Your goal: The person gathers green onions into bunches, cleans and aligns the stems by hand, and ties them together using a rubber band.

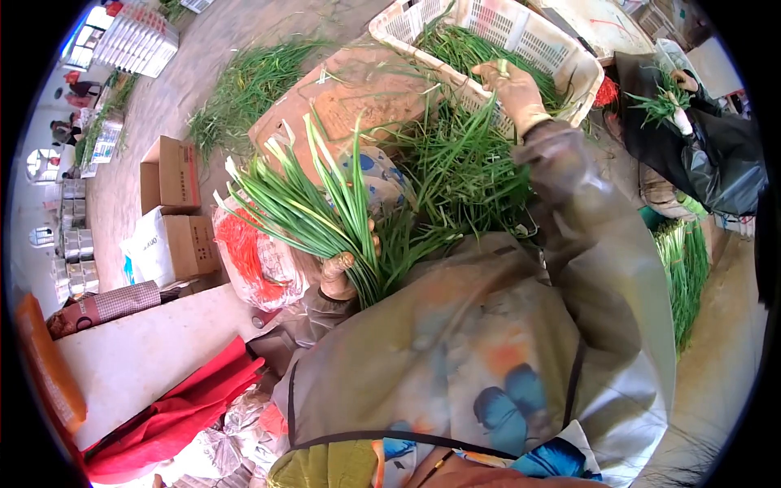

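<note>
My left hand (338,278) is closed around a thick bunch of garlic chives (313,207), their pale cut ends fanned up and to the left. The leafy ends hang down against my apron (439,350). My right hand (519,96) reaches over the near side of a white plastic crate (579,69) that holds loose greens (468,50). Its fingers are curled; what they hold, if anything, I cannot make out. Between me and the crate lies a heap of loose green leaves (472,163).
A brown board (350,98) lies beyond the chives. Red ties (248,248) spill over a bag at left, near cardboard boxes (175,175). More greens (252,89) lie on the floor. At right, a person's hand (685,80) is by another bunch; stacked chives (685,276) stand below.
</note>
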Action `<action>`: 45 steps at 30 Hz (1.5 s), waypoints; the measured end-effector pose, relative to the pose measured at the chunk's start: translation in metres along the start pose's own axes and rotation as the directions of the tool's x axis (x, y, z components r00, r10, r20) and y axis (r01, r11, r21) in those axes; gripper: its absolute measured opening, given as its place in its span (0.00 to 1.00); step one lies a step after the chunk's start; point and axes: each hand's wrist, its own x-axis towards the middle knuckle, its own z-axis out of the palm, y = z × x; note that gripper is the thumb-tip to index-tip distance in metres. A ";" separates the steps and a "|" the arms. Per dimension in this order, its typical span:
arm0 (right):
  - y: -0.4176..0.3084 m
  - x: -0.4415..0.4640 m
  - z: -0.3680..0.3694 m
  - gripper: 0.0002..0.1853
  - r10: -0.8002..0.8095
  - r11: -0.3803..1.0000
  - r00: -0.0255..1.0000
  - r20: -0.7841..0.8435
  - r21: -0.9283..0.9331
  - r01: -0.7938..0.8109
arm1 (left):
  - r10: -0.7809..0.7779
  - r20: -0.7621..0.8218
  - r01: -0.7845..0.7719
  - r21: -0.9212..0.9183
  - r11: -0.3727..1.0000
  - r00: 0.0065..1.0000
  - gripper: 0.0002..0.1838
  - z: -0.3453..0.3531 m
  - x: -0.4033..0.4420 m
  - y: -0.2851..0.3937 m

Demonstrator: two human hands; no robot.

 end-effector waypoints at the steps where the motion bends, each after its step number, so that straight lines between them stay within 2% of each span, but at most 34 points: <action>1: -0.021 -0.006 -0.003 0.16 0.093 0.967 0.988 0.120 0.226 -0.119 | -0.005 -0.020 0.005 0.010 1.000 1.000 0.37 0.001 0.001 0.001; 2: -0.044 -0.017 -0.009 0.16 0.160 0.868 0.952 0.262 0.422 -0.262 | -0.014 -0.045 0.015 0.022 1.000 0.999 0.38 0.003 0.000 0.000; 3: -0.059 -0.026 -0.005 0.17 0.137 0.819 0.917 0.374 0.478 -0.317 | -0.046 -0.072 0.049 0.036 0.998 0.996 0.39 0.002 -0.001 0.000; 4: -0.064 -0.029 0.002 0.19 0.256 0.835 0.848 0.464 0.336 -0.436 | -0.114 -0.042 0.114 -0.014 0.993 0.993 0.43 -0.007 -0.001 -0.001; 6: -0.062 -0.038 0.031 0.20 0.407 0.815 0.730 0.549 0.142 -0.561 | -0.107 0.053 0.105 0.024 0.994 0.993 0.44 -0.015 0.005 -0.004; 8: -0.058 -0.048 0.051 0.21 0.195 0.699 0.628 0.753 0.343 -0.627 | -0.109 0.118 0.108 0.014 0.994 0.987 0.47 -0.019 0.010 -0.010; 9: -0.070 -0.052 0.058 0.22 0.218 0.681 0.665 0.714 0.377 -0.628 | -0.126 0.098 0.124 0.027 0.992 0.987 0.47 -0.012 0.010 -0.011; 10: -0.083 -0.053 0.063 0.21 0.148 0.687 0.692 0.706 0.430 -0.586 | -0.144 0.075 0.141 0.038 0.989 0.987 0.47 -0.010 0.008 -0.012; 12: -0.111 -0.050 0.066 0.13 0.221 0.756 0.741 0.634 0.369 -0.540 | -0.207 0.101 0.196 0.112 0.974 0.973 0.49 -0.003 0.011 -0.010; 14: -0.110 -0.044 0.074 0.15 0.152 0.759 0.761 0.631 0.418 -0.499 | -0.198 0.175 0.170 0.164 0.972 0.964 0.52 0.005 0.017 -0.010; 16: -0.105 -0.042 0.078 0.16 0.071 0.842 0.860 0.506 0.432 -0.323 | -0.172 0.174 0.136 0.201 0.970 0.970 0.53 -0.004 0.016 -0.015; 18: -0.089 -0.037 0.074 0.16 0.130 0.787 0.771 0.624 0.408 -0.463 | -0.141 0.166 0.100 0.233 0.967 0.976 0.53 -0.009 0.015 -0.017; 20: -0.081 -0.042 0.074 0.15 0.119 0.769 0.754 0.646 0.420 -0.481 | -0.081 0.195 0.033 0.236 0.971 0.977 0.53 -0.008 0.018 -0.019; 22: -0.100 -0.050 0.071 0.14 0.236 0.825 0.653 0.719 0.207 -0.526 | -0.065 0.193 0.022 0.221 0.975 0.979 0.51 0.025 0.021 -0.008; 23: -0.115 -0.056 0.070 0.13 0.182 0.858 0.685 0.705 0.227 -0.462 | -0.069 0.230 0.015 0.228 0.974 0.971 0.50 0.029 0.023 -0.007; 24: -0.108 -0.055 0.072 0.13 0.185 0.857 0.685 0.705 0.225 -0.463 | -0.071 0.267 0.006 0.235 0.972 0.961 0.48 0.030 0.025 -0.006; 25: -0.099 -0.051 0.077 0.13 0.128 0.864 0.708 0.694 0.273 -0.423 | 0.005 0.289 -0.068 0.210 0.975 0.957 0.47 0.018 0.028 -0.014; 26: -0.093 -0.048 0.080 0.14 0.069 0.868 0.730 0.680 0.320 -0.381 | 0.006 0.289 -0.069 0.210 0.975 0.957 0.47 0.008 0.023 -0.019; 27: -0.113 -0.049 0.067 0.14 0.168 0.883 0.711 0.682 0.216 -0.416 | 0.019 0.204 -0.036 0.078 0.996 0.979 0.47 0.016 0.017 -0.017; 28: -0.113 -0.049 0.067 0.14 0.168 0.885 0.711 0.683 0.215 -0.414 | 0.020 0.118 -0.013 -0.057 0.998 0.993 0.46 0.024 0.012 -0.014; 29: -0.111 -0.050 0.069 0.11 0.155 0.877 0.739 0.655 0.252 -0.408 | 0.019 0.045 -0.017 -0.047 0.999 0.999 0.46 0.030 0.010 -0.009; 32: -0.094 -0.057 0.086 0.10 0.084 0.807 0.784 0.616 0.419 -0.416 | -0.010 0.055 0.015 -0.088 0.996 0.998 0.45 0.023 0.018 -0.012; 34: -0.090 -0.055 0.092 0.11 0.145 0.845 0.761 0.632 0.321 -0.428 | 0.022 0.124 -0.018 -0.035 0.999 0.992 0.45 0.031 0.030 -0.010; 35: -0.086 -0.055 0.095 0.16 0.174 0.830 0.757 0.630 0.320 -0.457 | 0.011 0.129 -0.011 -0.002 1.000 0.992 0.45 0.031 0.037 -0.011; 36: -0.099 -0.060 0.093 0.21 0.089 0.784 0.761 0.642 0.427 -0.451 | 0.001 0.137 -0.006 0.030 1.000 0.991 0.45 0.028 0.043 -0.011; 37: -0.091 -0.061 0.099 0.23 0.069 0.822 0.774 0.629 0.404 -0.401 | 0.001 0.112 0.001 -0.022 1.000 0.994 0.44 0.029 0.047 -0.012; 38: -0.082 -0.063 0.105 0.24 0.049 0.857 0.787 0.616 0.379 -0.350 | 0.072 0.119 -0.068 -0.039 0.997 0.990 0.43 0.030 0.056 -0.014; 39: -0.086 -0.068 0.105 0.16 0.046 0.846 0.747 0.664 0.372 -0.383 | 0.077 0.048 -0.078 0.014 0.997 0.996 0.41 0.032 0.059 -0.012; 40: -0.090 -0.070 0.102 0.16 0.047 0.847 0.746 0.664 0.369 -0.382 | 0.085 -0.023 -0.084 0.067 0.994 0.996 0.38 0.032 0.062 -0.009; 41: -0.096 -0.072 0.098 0.17 0.091 0.856 0.772 0.629 0.347 -0.384 | 0.034 -0.037 -0.030 0.085 0.996 0.999 0.31 0.014 0.066 -0.011; 42: -0.099 -0.072 0.096 0.18 0.133 0.863 0.796 0.590 0.326 -0.385 | 0.113 -0.017 -0.112 0.031 0.993 0.993 0.26 0.020 0.070 -0.013; 43: -0.088 -0.062 0.093 0.18 0.158 0.915 0.794 0.587 0.217 -0.342 | 0.044 0.076 -0.034 -0.132 0.991 0.996 0.27 0.018 0.070 -0.014; 44: -0.077 -0.055 0.091 0.16 0.178 0.870 0.872 0.456 0.341 -0.356 | -0.009 0.179 0.061 -0.284 0.957 0.984 0.29 0.017 0.069 -0.013; 45: -0.077 -0.045 0.082 0.15 0.135 0.847 0.890 0.436 0.416 -0.332 | 0.036 0.187 0.003 -0.201 0.980 0.982 0.34 0.020 0.064 -0.007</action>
